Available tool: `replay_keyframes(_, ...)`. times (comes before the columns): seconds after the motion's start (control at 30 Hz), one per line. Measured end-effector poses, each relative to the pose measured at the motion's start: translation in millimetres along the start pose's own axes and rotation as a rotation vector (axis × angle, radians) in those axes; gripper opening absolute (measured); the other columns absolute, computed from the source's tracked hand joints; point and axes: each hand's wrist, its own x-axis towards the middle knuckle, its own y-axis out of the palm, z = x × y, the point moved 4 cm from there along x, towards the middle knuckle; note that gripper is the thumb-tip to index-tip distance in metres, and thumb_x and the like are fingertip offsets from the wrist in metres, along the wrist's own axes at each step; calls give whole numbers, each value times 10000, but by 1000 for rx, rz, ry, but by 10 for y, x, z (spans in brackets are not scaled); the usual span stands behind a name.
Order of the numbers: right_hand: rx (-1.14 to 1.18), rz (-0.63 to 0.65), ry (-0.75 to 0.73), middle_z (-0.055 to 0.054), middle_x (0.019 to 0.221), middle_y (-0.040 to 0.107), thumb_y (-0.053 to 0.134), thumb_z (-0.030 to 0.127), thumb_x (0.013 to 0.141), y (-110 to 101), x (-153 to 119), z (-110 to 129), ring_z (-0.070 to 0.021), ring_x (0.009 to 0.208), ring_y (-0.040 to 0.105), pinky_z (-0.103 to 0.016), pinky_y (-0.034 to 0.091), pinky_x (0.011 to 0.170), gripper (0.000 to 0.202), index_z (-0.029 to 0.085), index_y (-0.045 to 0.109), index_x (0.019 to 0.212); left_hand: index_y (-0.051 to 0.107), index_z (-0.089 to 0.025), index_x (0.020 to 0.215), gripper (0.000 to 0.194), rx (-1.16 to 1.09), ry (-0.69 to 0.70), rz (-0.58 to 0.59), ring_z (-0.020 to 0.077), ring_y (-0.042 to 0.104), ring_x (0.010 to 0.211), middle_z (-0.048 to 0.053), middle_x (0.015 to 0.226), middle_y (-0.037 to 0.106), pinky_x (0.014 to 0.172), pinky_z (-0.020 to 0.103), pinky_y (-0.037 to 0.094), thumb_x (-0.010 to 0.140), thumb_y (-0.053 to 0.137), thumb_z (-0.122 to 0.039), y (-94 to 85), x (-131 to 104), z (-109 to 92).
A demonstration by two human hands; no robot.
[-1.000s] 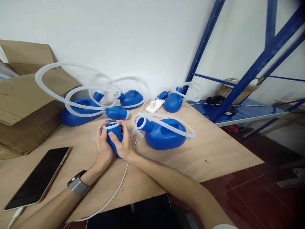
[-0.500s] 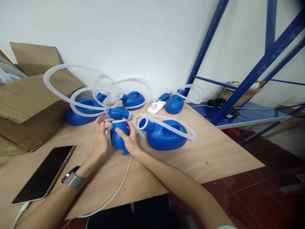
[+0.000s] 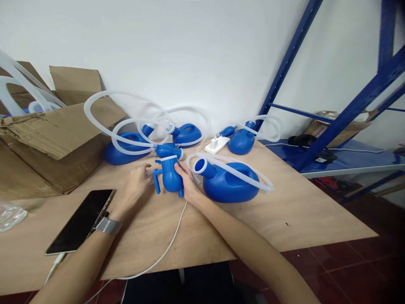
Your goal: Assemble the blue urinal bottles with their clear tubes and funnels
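blue cup [image 3: 172,176] pinched by fingers of right hand [image 3: 190,185], near left hand [image 3: 137,181] with unclear grip

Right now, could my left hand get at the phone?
Probably yes: the phone lies on the table by your left hand's wrist, its screen mostly uncovered. I can't tell whether that hand's grip is free, though.

Cardboard box [image 3: 41,169], clear object [image 3: 11,216], both cut off at left
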Motion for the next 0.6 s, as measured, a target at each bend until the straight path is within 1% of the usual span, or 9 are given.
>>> replay_keyframes(0.07, -19, 20, 5, -37, 1369, 745, 848, 615, 765, -4, 10, -42, -284, 1343, 660, -467, 545, 1139, 557, 294, 769, 1214, 739, -207, 959, 362, -76, -14, -45, 394, 686, 1053, 162, 1041, 757, 952, 542, 539, 766, 721, -511, -41, 57, -85)
replay_keyframes(0.13, -35, 31, 21, -43, 1382, 738, 840, 651, 762, -13, 20, -100, -286, 1360, 646, -481, 526, 1158, 590, 287, 765, 1221, 737, -194, 1020, 428, -173, -46, -73, 343, 702, 968, 138, 1015, 763, 856, 488, 583, 807, 696, -562, -68, 94, -162)
replay_keyframes(0.2, -53, 43, 46, -45, 1408, 721, 845, 682, 741, -23, 26, -156, -287, 1382, 626, -494, 499, 1182, 650, 285, 751, 1247, 717, -180, 1119, 514, -292, -78, -59, 295, 716, 886, 126, 1021, 771, 745, 427, 606, 865, 631, -617, -69, 98, -239)
replay_keyframes(0.3, -77, 86, 56, -49, 1388, 726, 816, 724, 754, -23, 25, -198, -283, 1362, 636, -503, 510, 1165, 677, 286, 730, 1262, 712, -177, 1220, 588, -435, -100, 43, 295, 740, 943, 146, 1168, 778, 719, 399, 616, 894, 596, -652, -42, 55, -372)
replay_keyframes(0.37, -72, 128, 49, -49, 1304, 757, 778, 731, 793, -11, 22, -196, -278, 1278, 688, -508, 565, 1098, 647, 279, 712, 1251, 745, -190, 1224, 583, -531, -120, 165, 334, 739, 1047, 155, 1240, 775, 774, 422, 619, 871, 636, -640, -14, 13, -457)
replay_keyframes(0.43, -47, 164, 54, -44, 1203, 783, 755, 719, 822, 10, 15, -186, -268, 1156, 744, -495, 620, 1007, 610, 267, 690, 1227, 782, -210, 1197, 542, -647, -139, 276, 372, 720, 1138, 147, 1255, 781, 853, 460, 612, 846, 674, -609, 7, -25, -521)
replay_keyframes(0.5, -11, 187, 84, -48, 1119, 795, 747, 707, 830, 38, 0, -178, -266, 1045, 775, -470, 653, 926, 584, 251, 683, 1188, 804, -225, 1166, 487, -737, -141, 328, 389, 705, 1183, 133, 1248, 789, 918, 483, 598, 818, 720, -554, 12, -50, -555)
replay_keyframes(0.57, 20, 212, 146, -60, 1050, 798, 712, 714, 851, 78, -34, -178, -272, 986, 785, -444, 658, 873, 565, 225, 703, 1132, 800, -224, 1177, 464, -763, -135, 334, 371, 729, 1105, 124, 1208, 798, 879, 471, 609, 806, 752, -499, 24, -67, -552)
replay_keyframes(0.6, 27, 232, 188, -69, 1022, 795, 674, 726, 874, 102, -59, -180, -276, 973, 784, -434, 654, 849, 567, 205, 718, 1094, 787, -222, 1199, 470, -768, -140, 339, 345, 745, 1005, 122, 1162, 804, 803, 448, 619, 811, 756, -486, 42, -78, -541)
